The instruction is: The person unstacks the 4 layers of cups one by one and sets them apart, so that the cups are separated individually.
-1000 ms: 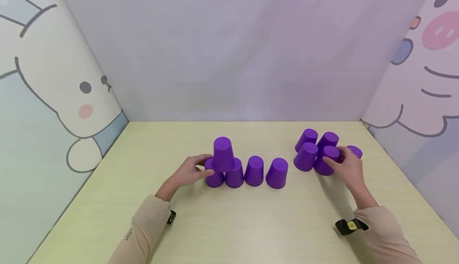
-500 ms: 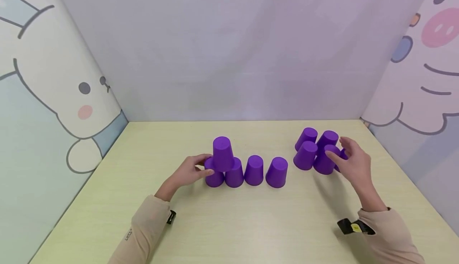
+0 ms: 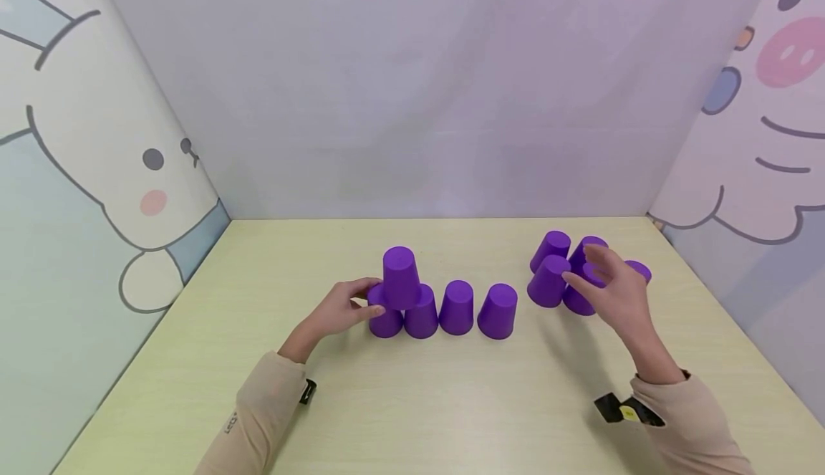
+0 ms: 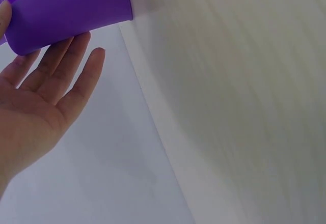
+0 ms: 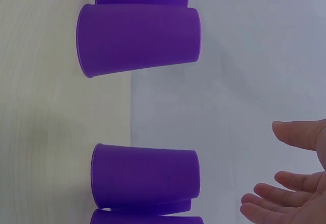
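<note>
My left hand [image 3: 341, 310] holds the leftmost purple cup [image 3: 388, 326] of a row, thumb in front and fingers behind. The left wrist view shows fingertips against that cup's [image 4: 71, 12] side. All the cups stand upside down. One purple cup [image 3: 401, 278] rests on the two leftmost ones, bridging them. To the right in the row are a third cup [image 3: 456, 308] and a fourth cup [image 3: 498, 312], with small gaps between. My right hand [image 3: 620, 297] hovers over the right-hand cluster, thumb and fingers spread, nothing between them; it partly hides a cup [image 3: 578, 301].
The cluster at the back right also has a front-left cup [image 3: 549, 281], two back cups, one of them [image 3: 551, 249] at the far left, and a separate cup [image 3: 639, 270] on the right. Walls with cartoon animals enclose the pale table [image 3: 412, 403] at the back and sides.
My right hand has come off the front cup of the cluster, moved right toward the separate cup, then back left above the cluster. My left hand has kept its place.
</note>
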Motion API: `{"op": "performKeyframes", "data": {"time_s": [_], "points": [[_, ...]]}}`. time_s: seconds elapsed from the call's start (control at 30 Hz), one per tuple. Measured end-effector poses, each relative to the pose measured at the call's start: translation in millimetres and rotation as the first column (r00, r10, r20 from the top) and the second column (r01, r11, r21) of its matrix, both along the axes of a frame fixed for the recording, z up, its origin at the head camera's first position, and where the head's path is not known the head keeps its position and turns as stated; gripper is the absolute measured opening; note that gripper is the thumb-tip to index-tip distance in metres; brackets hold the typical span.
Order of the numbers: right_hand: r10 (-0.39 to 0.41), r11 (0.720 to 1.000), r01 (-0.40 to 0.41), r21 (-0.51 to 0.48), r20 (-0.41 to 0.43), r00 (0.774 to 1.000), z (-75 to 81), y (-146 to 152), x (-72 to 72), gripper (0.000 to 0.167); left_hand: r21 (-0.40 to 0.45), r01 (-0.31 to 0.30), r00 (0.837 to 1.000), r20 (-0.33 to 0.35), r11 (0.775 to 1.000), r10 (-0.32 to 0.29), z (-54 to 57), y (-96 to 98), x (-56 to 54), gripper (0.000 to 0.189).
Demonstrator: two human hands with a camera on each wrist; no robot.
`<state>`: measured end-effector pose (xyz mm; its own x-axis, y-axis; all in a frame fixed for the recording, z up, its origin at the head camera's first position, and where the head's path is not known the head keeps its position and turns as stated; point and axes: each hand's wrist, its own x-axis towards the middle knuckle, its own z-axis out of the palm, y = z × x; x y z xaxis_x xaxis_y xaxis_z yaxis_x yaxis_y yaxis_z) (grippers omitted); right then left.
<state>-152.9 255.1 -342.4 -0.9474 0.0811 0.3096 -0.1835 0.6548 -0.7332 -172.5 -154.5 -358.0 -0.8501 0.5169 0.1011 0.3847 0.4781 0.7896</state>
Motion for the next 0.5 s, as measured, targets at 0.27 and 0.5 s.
{"op": "performKeyframes", "data": {"time_s": [0.27, 0.5], "points": [[0.067, 0.998, -0.067, -0.022, -0.021, 0.998, 3.1, -20, -2.5, 0.06, -0.003, -0.001, 1.0, -0.003, 1.0, 0.001, -0.4, 0.4, -0.4, 0.041], [0.106, 0.993, -0.107, -0.057, -0.016, 0.994, 6.7, -36, -5.3, 0.059, 0.0, 0.007, 1.0, -0.013, 1.0, -0.007, -2.1, -0.6, -1.6, 0.04]]}}
